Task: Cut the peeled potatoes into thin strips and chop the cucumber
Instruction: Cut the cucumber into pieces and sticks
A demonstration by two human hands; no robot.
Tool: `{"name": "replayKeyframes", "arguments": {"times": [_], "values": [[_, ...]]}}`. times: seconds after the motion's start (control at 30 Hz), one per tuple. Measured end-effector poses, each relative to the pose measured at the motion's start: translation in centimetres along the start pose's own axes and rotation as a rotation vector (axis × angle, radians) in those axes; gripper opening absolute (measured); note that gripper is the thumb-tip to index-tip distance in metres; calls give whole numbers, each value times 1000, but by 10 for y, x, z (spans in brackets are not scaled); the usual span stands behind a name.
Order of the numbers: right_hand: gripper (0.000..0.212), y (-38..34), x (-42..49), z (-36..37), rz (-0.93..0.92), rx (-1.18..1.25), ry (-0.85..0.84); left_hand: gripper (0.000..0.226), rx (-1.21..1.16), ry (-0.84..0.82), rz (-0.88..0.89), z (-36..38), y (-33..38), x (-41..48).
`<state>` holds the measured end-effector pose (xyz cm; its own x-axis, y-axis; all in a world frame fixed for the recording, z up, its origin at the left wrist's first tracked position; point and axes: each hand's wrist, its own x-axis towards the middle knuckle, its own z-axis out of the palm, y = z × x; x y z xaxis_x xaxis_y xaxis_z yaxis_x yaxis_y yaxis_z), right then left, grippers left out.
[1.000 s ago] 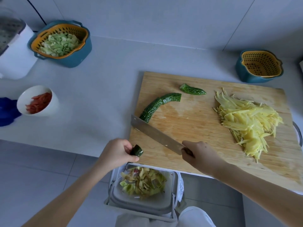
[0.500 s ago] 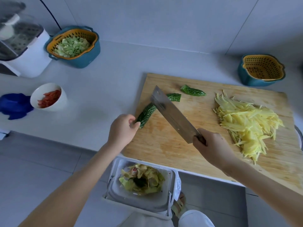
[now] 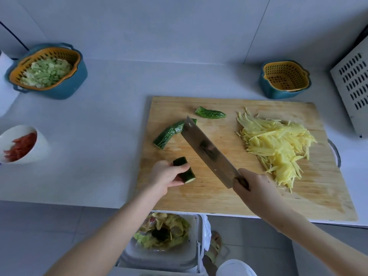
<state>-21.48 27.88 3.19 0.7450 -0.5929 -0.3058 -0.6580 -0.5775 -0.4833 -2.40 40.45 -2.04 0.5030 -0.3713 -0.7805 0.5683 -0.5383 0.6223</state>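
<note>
Wooden cutting board [image 3: 219, 198] lies on a pale counter [image 3: 109, 126], its near edge at the counter's front.

Left hand [image 3: 167, 176]: fingers and thumb curled round a short cucumber chunk [image 3: 184, 170] over the near-left part of the board. The pale cut face points toward the near right. Cannot tell if the chunk rests on the wood.

Right hand [image 3: 256, 188]: clenched round the handle of a cleaver [image 3: 207, 150]. The blade slants away to the far left and lies fairly flat to the camera. Its far corner covers one end of a longer cucumber piece [image 3: 169, 134]. Contact between the blade and that piece is unclear.

The longer cucumber piece lies slantwise on the left half of the board, dark skin up. A small tapered cucumber end [image 3: 210, 113] sits just beyond it, nearer the far edge and apart from both.

Potato strips [image 3: 276, 144]: a loose yellow heap on the right half of the board, well apart from the cucumber and the hands.

Off the board:
- Far left, a blue tub with an orange strainer [image 3: 76, 82] holds chopped pale green leaves.
- Far right, a matching tub [image 3: 278, 93].
- Left edge, a white bowl [image 3: 42, 144] of red strips.
- Right edge, a slotted metal panel [image 3: 352, 86].
- Below the counter front, a white bin [image 3: 159, 261] holds peelings.
</note>
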Motion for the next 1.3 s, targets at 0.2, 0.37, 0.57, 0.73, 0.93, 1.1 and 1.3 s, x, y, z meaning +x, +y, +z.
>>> {"name": "replayKeyframes", "arguments": {"times": [0.2,0.37,0.57,0.73,0.93,1.1,1.3], "values": [[25,15,-19,-12,119,11,3,40,97,136,165,55,-15,9],[25,13,-26,-17,120,38,-52,30,60,95,148,49,-14,11],[21,1,-29,-13,123,1,-83,18,-26,66,146,43,-13,9],[22,-5,-31,-14,120,-36,-120,18,-42,74,207,41,-22,10],[31,-10,-31,-11,121,-79,-160,21,-11,79,239,42,-24,13],[29,-14,-28,-13,112,-132,-194,16,7,59,242,39,-23,14],[16,-16,-25,-6,110,-240,-189,22,26,49,239,38,-22,17]]}}
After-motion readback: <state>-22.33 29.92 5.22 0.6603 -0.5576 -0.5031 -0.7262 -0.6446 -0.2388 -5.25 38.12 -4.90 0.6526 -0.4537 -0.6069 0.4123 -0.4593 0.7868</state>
